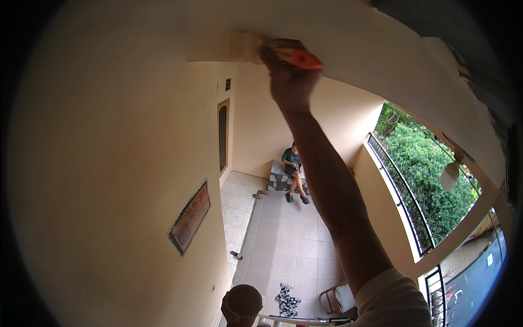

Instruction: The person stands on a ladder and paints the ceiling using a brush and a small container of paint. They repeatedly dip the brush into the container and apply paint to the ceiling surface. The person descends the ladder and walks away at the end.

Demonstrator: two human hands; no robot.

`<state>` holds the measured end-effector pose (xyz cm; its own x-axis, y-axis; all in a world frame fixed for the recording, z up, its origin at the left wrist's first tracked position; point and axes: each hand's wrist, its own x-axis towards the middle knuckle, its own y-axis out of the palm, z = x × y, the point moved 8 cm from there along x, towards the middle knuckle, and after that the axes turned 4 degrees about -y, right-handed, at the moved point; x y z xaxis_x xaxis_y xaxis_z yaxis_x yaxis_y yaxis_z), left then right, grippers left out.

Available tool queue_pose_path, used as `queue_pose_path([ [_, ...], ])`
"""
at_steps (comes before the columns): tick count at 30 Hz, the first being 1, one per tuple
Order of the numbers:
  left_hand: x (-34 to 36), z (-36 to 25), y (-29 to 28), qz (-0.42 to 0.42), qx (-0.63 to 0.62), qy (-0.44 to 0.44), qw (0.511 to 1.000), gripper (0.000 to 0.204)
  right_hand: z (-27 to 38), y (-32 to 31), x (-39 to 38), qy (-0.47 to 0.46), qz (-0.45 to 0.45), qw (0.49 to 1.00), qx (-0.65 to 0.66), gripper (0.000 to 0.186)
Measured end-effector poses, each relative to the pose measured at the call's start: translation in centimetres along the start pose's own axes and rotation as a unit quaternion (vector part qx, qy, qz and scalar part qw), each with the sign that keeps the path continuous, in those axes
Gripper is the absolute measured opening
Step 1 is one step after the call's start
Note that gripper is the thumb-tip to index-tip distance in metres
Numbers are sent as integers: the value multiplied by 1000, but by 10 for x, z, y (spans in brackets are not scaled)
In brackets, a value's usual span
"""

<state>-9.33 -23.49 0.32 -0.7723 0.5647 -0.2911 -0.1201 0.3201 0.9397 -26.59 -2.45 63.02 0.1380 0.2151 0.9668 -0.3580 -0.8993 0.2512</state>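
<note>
My right hand (289, 82) is raised to the wall edge just below the ceiling (348, 32), gripping an orange-handled tool (305, 60), apparently a brush or scraper, whose blurred head is against the beige surface. At the bottom middle, my left hand (226, 308) is closed around a small round brown object (244, 300), apparently a container. A metal rail (289, 321), perhaps part of a ladder, runs just below it.
A person (291, 161) sits on a patterned bench (277, 180) below. A framed sign (189, 218) is on the left wall (120, 163). Black railings (400, 196) line the open right side. Patterned cloth (289, 300), sandals (236, 255) and a chair (338, 300) are on the tiled floor (272, 234).
</note>
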Motion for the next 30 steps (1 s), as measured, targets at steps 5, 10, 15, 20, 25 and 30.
queue_pose_path([
  [5, -7, 8, 60, 144, -95, -89, 981, 60, 105, -158, 25, -36, -58, 972, -224, 15],
  [10, -5, 20, 77, 133, 106, -62, 984, 58, 200, -281, 42, -113, -108, 903, -399, 13],
  [15, -5, 48, 84, 163, -122, -162, 966, 59, 244, -281, 56, -322, -18, 733, -599, 13],
  [20, -7, 69, 98, 151, -112, -191, 963, 61, 165, -195, 19, -327, 116, 679, -647, 22],
  [25, -4, 84, 110, 155, -101, -229, 956, 61, 182, -177, 12, -225, 125, 889, -378, 25],
  [30, -15, 101, 123, 144, -88, -268, 949, 59, 186, -348, 68, -14, -112, 959, -259, 5],
])
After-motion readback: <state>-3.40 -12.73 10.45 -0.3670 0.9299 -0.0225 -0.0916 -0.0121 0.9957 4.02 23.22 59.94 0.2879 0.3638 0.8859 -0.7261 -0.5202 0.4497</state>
